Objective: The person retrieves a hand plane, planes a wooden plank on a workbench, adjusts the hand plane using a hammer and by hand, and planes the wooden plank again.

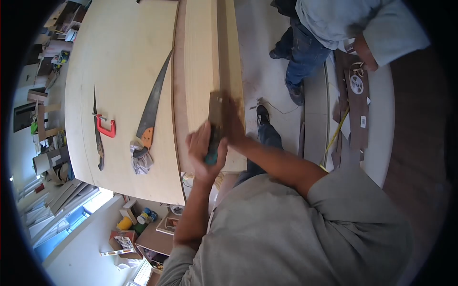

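On the board's near part, two hands at a long tool.
The tool (217, 112) lies lengthwise over the board (199, 62), its teal end towards the person. The left hand (204, 148) has its fingers curled round that end; the right hand (234, 125) is at the tool's right side, too blurred to tell how its fingers stand. Left of the board, a saw (155, 102) rests on the panel (125, 62), with a red clamp (107, 127) and a narrow saw (97, 136) farther left.
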Motion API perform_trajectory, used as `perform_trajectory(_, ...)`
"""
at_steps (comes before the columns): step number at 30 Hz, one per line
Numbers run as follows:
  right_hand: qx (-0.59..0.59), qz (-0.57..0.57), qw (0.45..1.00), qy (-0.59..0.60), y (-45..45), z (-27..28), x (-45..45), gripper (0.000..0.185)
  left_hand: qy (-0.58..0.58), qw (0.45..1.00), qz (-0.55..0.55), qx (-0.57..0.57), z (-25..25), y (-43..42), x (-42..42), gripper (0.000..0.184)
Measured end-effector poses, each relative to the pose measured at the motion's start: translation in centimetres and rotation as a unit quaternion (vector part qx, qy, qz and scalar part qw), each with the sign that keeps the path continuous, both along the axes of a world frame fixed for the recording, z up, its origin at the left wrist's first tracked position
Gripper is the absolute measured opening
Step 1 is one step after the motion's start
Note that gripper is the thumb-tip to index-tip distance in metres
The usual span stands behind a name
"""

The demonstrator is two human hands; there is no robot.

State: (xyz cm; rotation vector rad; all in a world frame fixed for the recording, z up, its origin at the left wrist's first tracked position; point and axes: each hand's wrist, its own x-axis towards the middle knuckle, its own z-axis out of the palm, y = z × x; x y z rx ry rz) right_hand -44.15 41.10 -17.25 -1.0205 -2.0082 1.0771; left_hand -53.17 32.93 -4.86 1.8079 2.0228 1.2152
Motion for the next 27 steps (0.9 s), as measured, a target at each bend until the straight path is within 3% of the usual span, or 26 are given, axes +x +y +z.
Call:
perform_trajectory(2,-0.020,-0.014,0.999,-0.031,1.7,-0.1,-0.7,0.081,0.025,1.000,0.003,0.015,0.0,2.3,-0.2,0.053)
perform_trajectory(3,0.027,0.014,0.995,-0.092,2.2,1.1,-0.7,0.077,0.011,1.000,0.012,0.012,0.0,2.1,-0.3,0.053)
perform_trajectory(6,0.108,0.001,0.993,-0.052,3.1,1.6,-1.9,0.075,-0.030,0.998,0.053,0.000,-0.2,0.9,-0.4,0.054)
perform_trajectory(8,0.033,-0.023,0.998,-0.053,3.1,1.3,-2.4,0.073,-0.067,0.995,0.070,-0.036,0.5,-2.0,0.8,0.056)
perform_trajectory(9,-0.008,-0.040,0.998,-0.055,2.9,1.0,-2.5,0.072,-0.049,0.997,0.058,-0.002,0.1,-3.5,1.2,0.056)
perform_trajectory(11,0.061,-0.023,0.993,-0.102,3.2,0.0,-2.7,0.074,-0.024,0.998,0.061,-0.006,-0.2,-3.3,1.0,0.055)
perform_trajectory(12,0.094,-0.010,0.987,-0.131,3.3,-0.5,-2.3,0.075,-0.010,0.998,0.069,-0.001,-0.9,-1.9,0.7,0.055)
perform_trajectory(13,0.102,-0.006,0.995,-0.011,3.4,0.1,-1.6,0.076,-0.019,0.997,0.054,0.045,-2.0,2.4,-0.7,0.048)
perform_trajectory(14,0.110,-0.005,0.992,-0.054,2.9,0.0,-1.2,0.078,-0.066,0.997,0.033,-0.003,-1.0,7.3,-2.1,0.043)
perform_trajectory(15,0.120,-0.003,0.988,-0.094,2.6,0.0,-1.4,0.079,-0.099,0.993,0.056,0.033,-0.2,12.0,-2.6,0.043)
perform_trajectory(16,0.138,-0.003,0.982,-0.131,3.0,0.1,-1.9,0.081,-0.133,0.985,0.069,0.081,-3.0,16.7,-4.5,0.048)
perform_trajectory(17,0.111,-0.033,0.991,-0.062,3.1,0.1,-2.3,0.087,-0.117,0.986,0.082,0.084,-3.1,20.1,-5.7,0.050)
perform_trajectory(18,0.136,-0.038,0.987,-0.073,3.2,0.7,-2.2,0.086,-0.101,0.987,0.096,0.078,-2.9,21.5,-5.8,0.053)
perform_trajectory(22,0.163,-0.024,0.983,-0.087,3.2,0.7,-2.3,0.075,-0.157,0.986,0.056,0.019,-1.5,12.9,-3.0,0.046)
perform_trajectory(24,0.145,-0.022,0.988,-0.047,3.7,0.4,-1.9,0.066,-0.063,0.997,0.043,-0.025,-1.2,4.1,-0.6,0.053)
perform_trajectory(26,-0.034,-0.039,0.993,-0.109,4.3,2.3,-2.3,0.067,-0.031,0.997,0.027,-0.062,1.1,-0.7,1.3,0.054)
perform_trajectory(27,-0.016,-0.046,0.998,-0.043,4.5,1.7,-1.8,0.068,-0.029,0.998,0.034,-0.044,-0.1,0.5,1.0,0.054)
